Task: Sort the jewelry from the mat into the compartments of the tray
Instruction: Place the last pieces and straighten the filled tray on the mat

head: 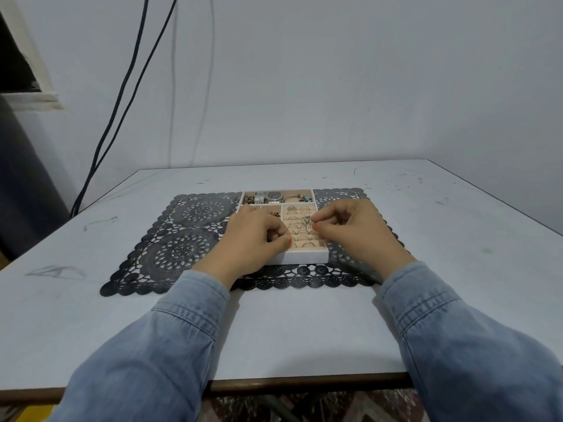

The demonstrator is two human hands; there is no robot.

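Note:
A white tray with beige compartments sits on a black lace mat. Its back compartment holds a watch, a bangle and other pieces. The right section is a grid of ring slots with several rings in it. My right hand hovers over the ring slots and pinches a small silver ring at its fingertips. My left hand rests over the tray's left side with curled fingers, thumb against forefinger; whether it holds anything is hidden. A small gold piece lies in the middle-left compartment.
The mat lies on a pale grey table with scuff marks. Black cables hang down the wall at the back left. The table's front edge is near my body.

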